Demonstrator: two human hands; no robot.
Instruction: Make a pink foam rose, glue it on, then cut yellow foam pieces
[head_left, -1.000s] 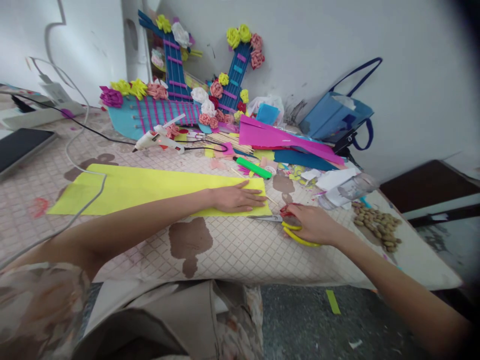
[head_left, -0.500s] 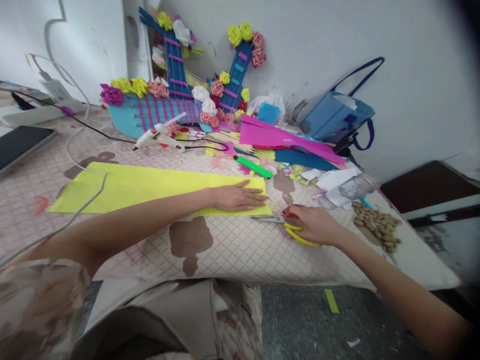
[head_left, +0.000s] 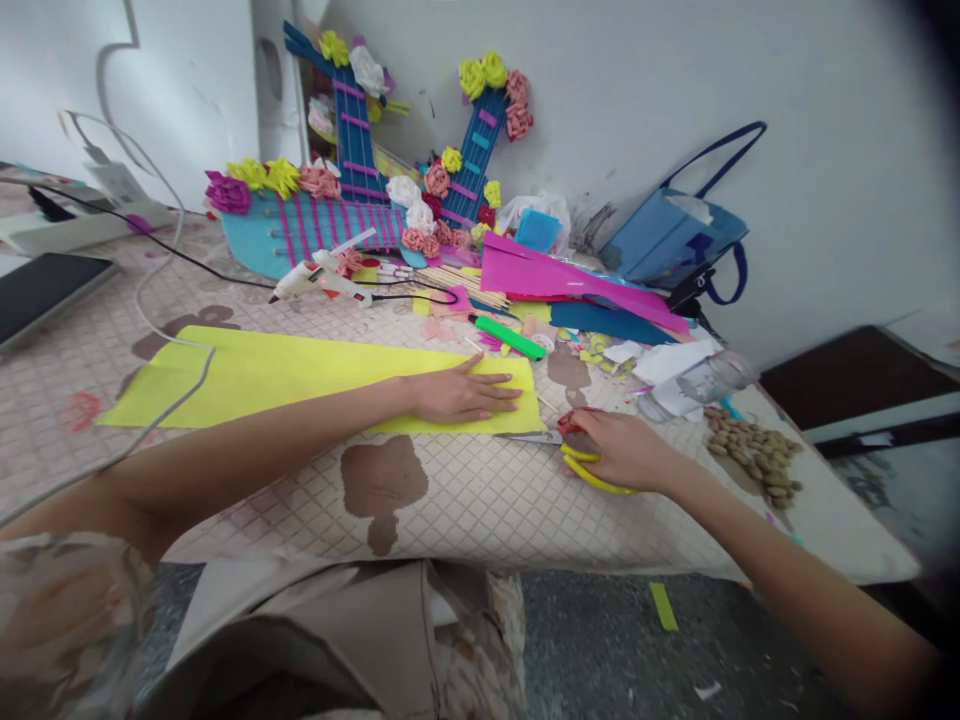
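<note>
A long sheet of yellow paper (head_left: 300, 365) lies across the table in front of me. My left hand (head_left: 461, 392) rests flat on its right part, fingers spread and pressing it down. My right hand (head_left: 619, 450) holds scissors (head_left: 592, 470) with yellow and red handles by their loops. The blades point left and lie at the sheet's lower right corner; whether paper is between them I cannot tell. A thin wooden stick, partly hidden by the paper, pokes out near the right edge of the sheet. Behind it lies a green marker (head_left: 510, 337).
A white glue gun (head_left: 322, 277) with a black cord stands behind the sheet. A grey cable (head_left: 204, 365) crosses the paper's left end. Magenta paper (head_left: 570, 285), paper scraps, a clear jar (head_left: 716, 378) and peanuts (head_left: 754, 455) lie to the right. Flower-decorated blue cardboard shapes (head_left: 315, 225) stand at the back.
My left hand has slid slightly left on the yellow paper, away from its right edge. The scissors in my right hand have shifted a little left along the lower corner.
</note>
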